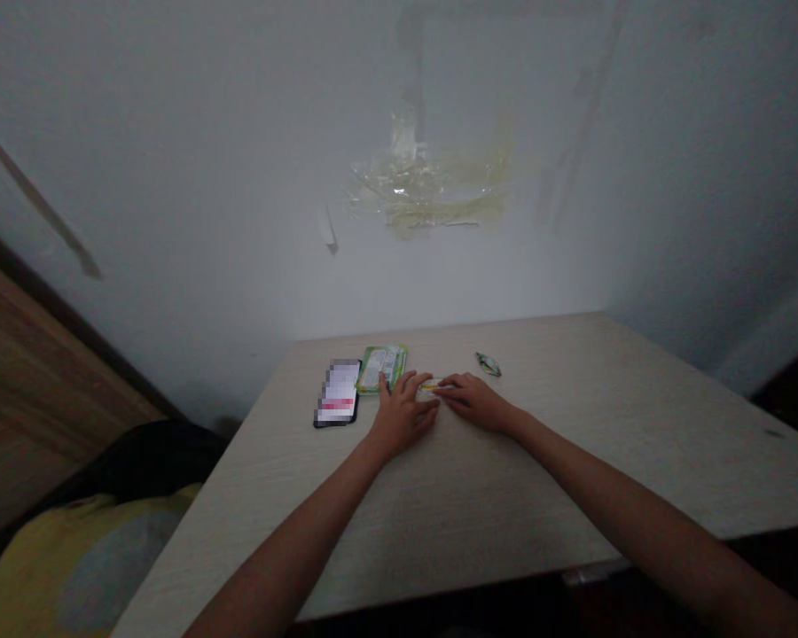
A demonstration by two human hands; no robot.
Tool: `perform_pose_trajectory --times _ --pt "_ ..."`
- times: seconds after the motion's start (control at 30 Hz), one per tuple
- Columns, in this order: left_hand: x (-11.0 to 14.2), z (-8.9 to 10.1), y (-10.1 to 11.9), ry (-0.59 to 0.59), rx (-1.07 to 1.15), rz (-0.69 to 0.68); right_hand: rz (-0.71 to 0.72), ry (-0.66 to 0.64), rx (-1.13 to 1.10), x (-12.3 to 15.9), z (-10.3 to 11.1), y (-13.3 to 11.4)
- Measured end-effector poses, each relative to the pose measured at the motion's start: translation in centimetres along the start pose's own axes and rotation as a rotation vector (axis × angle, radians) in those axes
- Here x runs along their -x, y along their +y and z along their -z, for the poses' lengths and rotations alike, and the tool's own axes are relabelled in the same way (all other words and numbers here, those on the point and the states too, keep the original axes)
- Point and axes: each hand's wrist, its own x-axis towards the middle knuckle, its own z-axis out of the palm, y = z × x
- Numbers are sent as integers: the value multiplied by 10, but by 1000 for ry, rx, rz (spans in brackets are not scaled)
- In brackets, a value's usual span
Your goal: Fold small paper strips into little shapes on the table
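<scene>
A small, flat, pale piece with a yellow-orange strip (429,386) lies on the table between my hands, partly hidden by fingers. My left hand (404,416) rests at its left side, fingers curved and spread apart. One outer finger of that hand reaches the lower edge of a green-and-white flat packet (382,365). From the right, my right hand (477,400) bends its fingers together onto the piece's right end, with the fingertips close together. What exactly the piece is, I cannot make out.
Left of the packet lies a phone (338,394) with its screen lit. A small crumpled green wrapper (488,363) is beyond my right hand. The pale wooden table (572,372) meets a wall with peeling clear tape (432,190). A yellow-and-grey cloth item (86,558) sits at lower left.
</scene>
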Motion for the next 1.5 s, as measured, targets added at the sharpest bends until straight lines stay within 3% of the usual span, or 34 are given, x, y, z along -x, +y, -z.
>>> perform_pose_trajectory --times 0.27,0.8,1.0,1.5 --pt "-1 1 -2 -21 33 36 -9 -3 1 -1 1 -1" --pt "-1 0 -2 11 29 96 -53 122 -134 7 -2 2" --pt "0 -5 -5 -45 82 80 -61 107 -122 8 -5 5" --pt "-1 -5 -5 -54 70 137 -6 81 -225 6 8 -7"
